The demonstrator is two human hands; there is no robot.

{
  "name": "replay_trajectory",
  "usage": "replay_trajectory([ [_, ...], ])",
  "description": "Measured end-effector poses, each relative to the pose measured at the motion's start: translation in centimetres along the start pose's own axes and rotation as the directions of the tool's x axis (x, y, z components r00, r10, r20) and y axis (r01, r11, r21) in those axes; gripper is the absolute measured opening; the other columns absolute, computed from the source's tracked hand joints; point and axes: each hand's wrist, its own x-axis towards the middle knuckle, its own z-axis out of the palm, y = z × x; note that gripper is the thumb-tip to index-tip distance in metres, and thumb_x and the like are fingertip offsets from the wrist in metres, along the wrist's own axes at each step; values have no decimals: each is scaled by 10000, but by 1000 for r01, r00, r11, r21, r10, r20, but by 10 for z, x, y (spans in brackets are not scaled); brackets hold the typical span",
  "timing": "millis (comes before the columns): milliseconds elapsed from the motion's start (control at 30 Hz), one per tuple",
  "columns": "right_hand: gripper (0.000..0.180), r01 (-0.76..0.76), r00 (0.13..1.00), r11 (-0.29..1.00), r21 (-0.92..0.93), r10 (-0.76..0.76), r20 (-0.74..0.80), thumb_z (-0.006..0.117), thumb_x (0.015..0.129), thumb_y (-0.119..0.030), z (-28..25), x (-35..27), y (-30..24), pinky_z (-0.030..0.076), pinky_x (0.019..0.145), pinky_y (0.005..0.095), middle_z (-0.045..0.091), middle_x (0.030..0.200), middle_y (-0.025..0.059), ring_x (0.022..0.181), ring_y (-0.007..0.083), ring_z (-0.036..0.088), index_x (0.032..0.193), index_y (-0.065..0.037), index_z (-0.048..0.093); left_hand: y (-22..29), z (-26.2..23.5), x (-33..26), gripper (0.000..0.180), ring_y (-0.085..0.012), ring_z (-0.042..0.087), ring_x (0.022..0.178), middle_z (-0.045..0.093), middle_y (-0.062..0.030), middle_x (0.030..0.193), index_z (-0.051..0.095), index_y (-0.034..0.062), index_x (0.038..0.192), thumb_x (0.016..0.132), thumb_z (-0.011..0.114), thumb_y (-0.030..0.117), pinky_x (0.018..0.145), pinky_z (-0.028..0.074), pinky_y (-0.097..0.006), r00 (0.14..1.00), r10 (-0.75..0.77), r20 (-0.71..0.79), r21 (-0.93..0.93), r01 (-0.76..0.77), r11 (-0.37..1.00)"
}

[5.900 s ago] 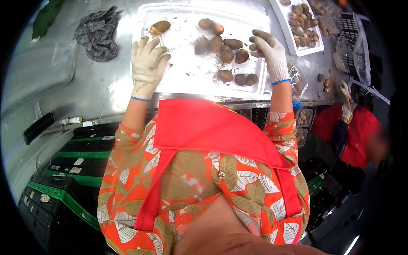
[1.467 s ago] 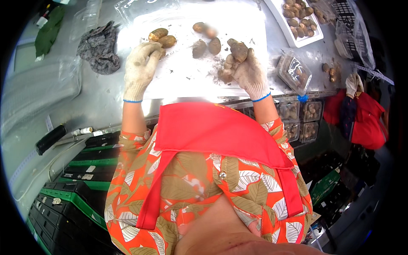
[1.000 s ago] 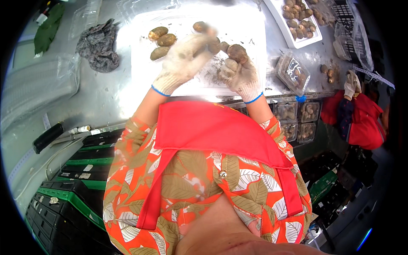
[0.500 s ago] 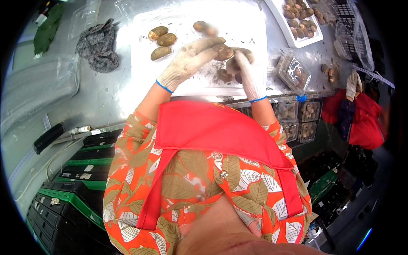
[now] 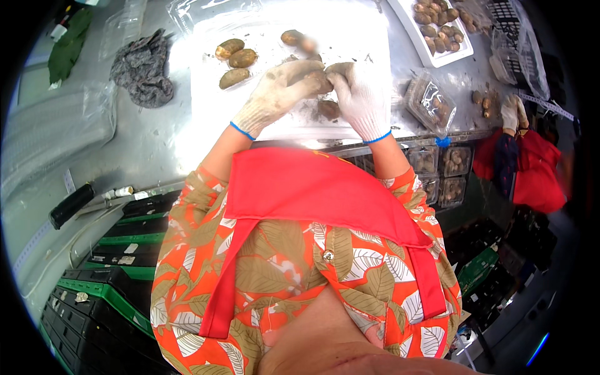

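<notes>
Both my hands wear whitish knitted gloves with blue cuffs, the fingers soiled. My left hand [image 5: 281, 87] is closed around a brown taro [image 5: 321, 80]. My right hand [image 5: 359, 97] meets it from the other side, thumb and fingers closed at the taro's right end; the fingertips are partly hidden. Beneath them a white board [image 5: 287, 128] is scattered with dirt crumbs. Another taro [image 5: 329, 110] lies just below my fingers. Three taros [image 5: 242, 59] rest on the board's left part, and one more [image 5: 291, 37] lies at the far side beside a blurred spot.
A white tray of taros [image 5: 445, 47] and a clear lidded box [image 5: 431, 105] are at the right. A grey rag [image 5: 142, 69] lies left. Packed clear boxes [image 5: 455, 160] sit below the table edge. Black-green crates [image 5: 94, 294] stand lower left. A co-worker's gloved hands [image 5: 514, 114] show far right.
My right hand has turned and its fingers have moved up to the held taro's right end. My left fingers now cover more of it. The co-worker's gloved hands have come together.
</notes>
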Motion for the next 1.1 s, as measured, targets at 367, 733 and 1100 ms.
replay_trajectory([
  [367,187,-141,989,972,190,145,-4,677,899,-160,-17,0,20,530,683,330,722,831,141,742,210,690,1001,-32,765,-6,3,-3,520,-252,633,1199,649,-179,1282,554,-76,1368,989,651,266,1027,534,-370,999,38,7,-461,-30,887],
  [733,171,139,990,987,86,-138,-27,718,895,-155,-4,-10,-6,560,690,362,726,858,147,739,270,711,1030,-51,729,-9,5,-1,501,-240,662,1129,660,-170,1225,547,-70,1368,991,655,242,991,566,-375,1000,-15,0,-431,13,902],
  [1100,197,-375,899,920,112,333,284,687,928,-193,-35,-6,-6,535,696,321,709,816,125,750,203,686,981,-5,717,-10,-1,-1,527,-257,641,1189,632,-186,1296,526,-86,1380,972,676,212,1007,541,-369,996,-16,-84,-492,-27,870],
])
